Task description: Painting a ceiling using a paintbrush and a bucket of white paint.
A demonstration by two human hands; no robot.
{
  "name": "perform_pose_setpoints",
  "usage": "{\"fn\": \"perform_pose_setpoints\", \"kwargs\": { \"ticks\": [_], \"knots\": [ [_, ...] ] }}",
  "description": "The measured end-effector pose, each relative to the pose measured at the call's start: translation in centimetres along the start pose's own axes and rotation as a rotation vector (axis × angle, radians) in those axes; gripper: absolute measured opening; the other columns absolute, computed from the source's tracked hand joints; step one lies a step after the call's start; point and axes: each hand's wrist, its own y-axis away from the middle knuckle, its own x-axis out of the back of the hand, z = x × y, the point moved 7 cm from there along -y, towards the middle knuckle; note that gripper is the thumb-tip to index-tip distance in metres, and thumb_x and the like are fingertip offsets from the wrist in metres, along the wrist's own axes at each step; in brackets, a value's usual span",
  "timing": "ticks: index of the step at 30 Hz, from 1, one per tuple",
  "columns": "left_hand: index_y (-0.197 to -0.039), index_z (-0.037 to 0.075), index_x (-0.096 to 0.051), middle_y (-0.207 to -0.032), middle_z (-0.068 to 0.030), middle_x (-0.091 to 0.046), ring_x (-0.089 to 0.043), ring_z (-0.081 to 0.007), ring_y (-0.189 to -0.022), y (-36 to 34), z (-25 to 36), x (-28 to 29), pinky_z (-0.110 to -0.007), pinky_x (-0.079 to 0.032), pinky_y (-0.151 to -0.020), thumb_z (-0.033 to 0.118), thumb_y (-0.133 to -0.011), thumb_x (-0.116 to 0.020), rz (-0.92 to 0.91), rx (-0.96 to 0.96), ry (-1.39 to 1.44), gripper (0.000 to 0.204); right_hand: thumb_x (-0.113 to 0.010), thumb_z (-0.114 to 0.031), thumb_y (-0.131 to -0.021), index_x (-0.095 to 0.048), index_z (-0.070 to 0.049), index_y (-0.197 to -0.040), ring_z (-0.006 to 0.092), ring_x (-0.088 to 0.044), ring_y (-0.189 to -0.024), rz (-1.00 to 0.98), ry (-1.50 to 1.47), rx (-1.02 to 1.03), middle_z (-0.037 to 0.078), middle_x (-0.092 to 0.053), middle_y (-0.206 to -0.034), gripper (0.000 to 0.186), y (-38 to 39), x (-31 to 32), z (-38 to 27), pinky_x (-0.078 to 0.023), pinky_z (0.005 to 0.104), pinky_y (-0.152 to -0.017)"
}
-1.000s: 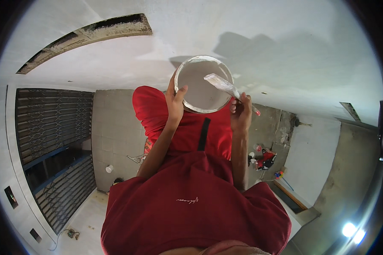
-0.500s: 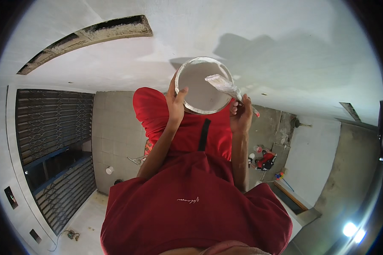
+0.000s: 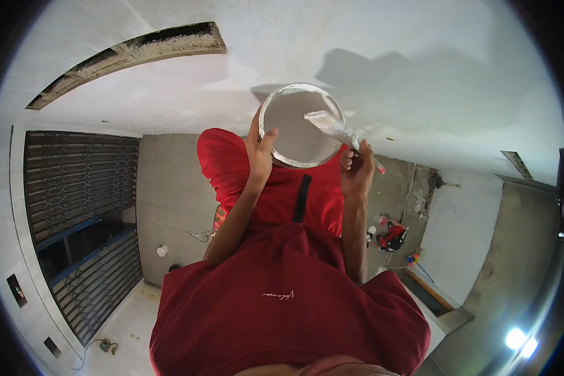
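Note:
A round bucket (image 3: 304, 165) with a paint-caked white rim rests above my lap, close to the white wall. Pale greyish-white paint (image 3: 292, 128) shows inside it. My left hand (image 3: 260, 153) grips the bucket's left side, its thumb over the rim and the other fingers mostly hidden behind. In my right hand (image 3: 358, 172) is a paintbrush (image 3: 332, 127), closed between the fingers near the bucket's right edge. The brush's white-coated bristles point up and left over the opening. Its red handle end sticks out past my hand.
The white wall (image 3: 420, 81) rises just ahead, with a long rough slot (image 3: 138, 50) at upper left. Far below, the tiled floor (image 3: 169, 207) holds a small white container (image 3: 162, 250) and a cluster of red and black items (image 3: 392, 238). A folding metal gate (image 3: 81, 182) stands left.

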Motion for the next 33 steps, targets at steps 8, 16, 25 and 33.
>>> {"fn": "perform_pose_setpoints", "kwargs": {
  "ticks": [8,16,25,33],
  "knots": [
    [-0.141,-0.005,-0.041,-0.134,-0.0156,-0.054,-0.049,-0.0222,-0.125,0.1,-0.4,0.1,-0.034,-0.034,-0.108,0.005,-0.085,-0.051,0.008,0.011,0.021,0.058,-0.061,-0.020,-0.093,-0.053,-0.010,-0.085,0.0107,-0.056,-0.060,0.110,0.054,-0.016,0.003,-0.058,-0.072,0.015,-0.2,0.6,0.5,-0.043,0.0236,-0.049],
    [-0.141,-0.005,-0.041,-0.133,-0.0155,-0.055,-0.051,-0.0221,-0.123,-0.2,-0.2,0.1,-0.034,-0.035,-0.107,0.006,-0.085,-0.051,0.009,-0.001,-0.027,0.058,-0.059,-0.022,-0.095,-0.056,-0.008,-0.091,0.0116,-0.056,-0.062,0.060,-0.019,-0.037,0.004,-0.060,-0.076,0.014,-0.9,1.1,1.1,-0.044,0.0248,-0.053],
    [-0.141,-0.005,-0.041,-0.133,-0.0151,-0.055,-0.050,-0.0214,-0.123,0.2,-0.3,0.4,-0.034,-0.035,-0.107,0.006,-0.087,-0.053,0.009,-0.002,0.003,0.056,-0.056,-0.027,-0.097,-0.057,-0.006,-0.095,0.0122,-0.057,-0.068,0.002,0.033,-0.072,0.005,-0.061,-0.077,0.021,0.2,0.8,1.3,-0.047,0.0266,-0.060],
    [-0.141,-0.005,-0.041,-0.135,-0.0148,-0.053,-0.048,-0.0215,-0.126,-0.3,-1.2,0.6,-0.034,-0.033,-0.108,0.005,-0.086,-0.054,0.004,0.023,0.010,0.058,-0.060,-0.021,-0.093,-0.062,0.002,-0.111,0.0162,-0.062,-0.081,-0.044,0.170,-0.028,0.008,-0.066,-0.095,0.029,0.4,1.9,1.6,-0.051,0.0278,-0.070]
  ]
}}
